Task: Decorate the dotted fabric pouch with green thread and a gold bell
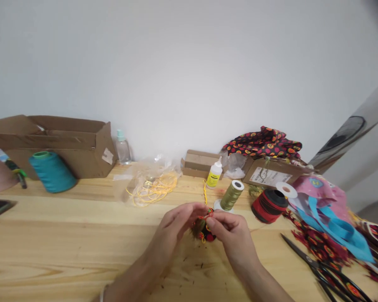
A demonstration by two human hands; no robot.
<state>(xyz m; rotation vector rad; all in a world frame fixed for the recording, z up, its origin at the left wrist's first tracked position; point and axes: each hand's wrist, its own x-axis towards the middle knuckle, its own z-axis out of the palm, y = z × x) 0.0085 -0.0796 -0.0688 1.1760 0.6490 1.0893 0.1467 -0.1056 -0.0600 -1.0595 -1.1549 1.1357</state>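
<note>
My left hand (176, 224) and my right hand (231, 233) meet over the wooden table (66, 239), both pinching a small red and black ornament (206, 228) with orange beads. A yellow cord (204, 191) rises from the ornament toward the back. Right behind my fingers stands an olive thread spool (232, 195) on a white base. A red and black spool (269, 204) lies to its right.
A glue bottle (214, 173), small cardboard boxes (199, 162), yellow cord in plastic (153, 188), a teal thread cone (52, 172) and a big open box (66, 140) line the back. Scissors (315, 264), blue ribbon (337, 228) and patterned fabric scraps (318, 243) crowd the right.
</note>
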